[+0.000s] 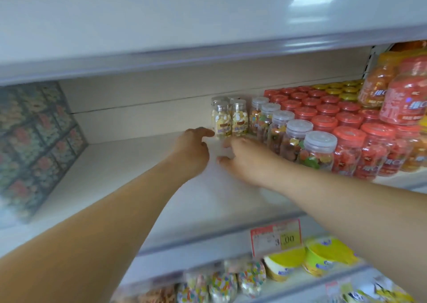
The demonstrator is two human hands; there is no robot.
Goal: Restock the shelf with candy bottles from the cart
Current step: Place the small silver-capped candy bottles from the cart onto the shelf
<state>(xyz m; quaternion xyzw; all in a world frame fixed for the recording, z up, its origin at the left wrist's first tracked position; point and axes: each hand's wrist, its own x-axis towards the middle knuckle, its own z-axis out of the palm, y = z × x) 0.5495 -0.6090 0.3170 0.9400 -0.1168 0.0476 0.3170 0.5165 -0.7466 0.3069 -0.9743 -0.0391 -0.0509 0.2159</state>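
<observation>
Standing upright just left of the far end of the jar row (293, 131) (five clear-lidded jars): four silver-capped candy bottles (228, 120), two in front, two half hidden behind, long axes vertical. Hovering left of that row, both hands released, gripping nothing: left hand (196, 146) fingertip pointing at, perhaps touching, the front-left bottle; right hand (240, 158), blurred, stopping short of the front pair; left judged nearer

The small clear candy bottles with silver caps (227, 120) mostly hide the row behind them, and their label print is too blurred to read. The right hand (242, 157) has smeared fingertips. Whether the left hand (193, 150) touches the front bottle is unclear. The dark floral-patterned box (34, 141) is blurred and cut by the left edge. The large red plastic bottle (406, 99) runs off the right edge.
</observation>
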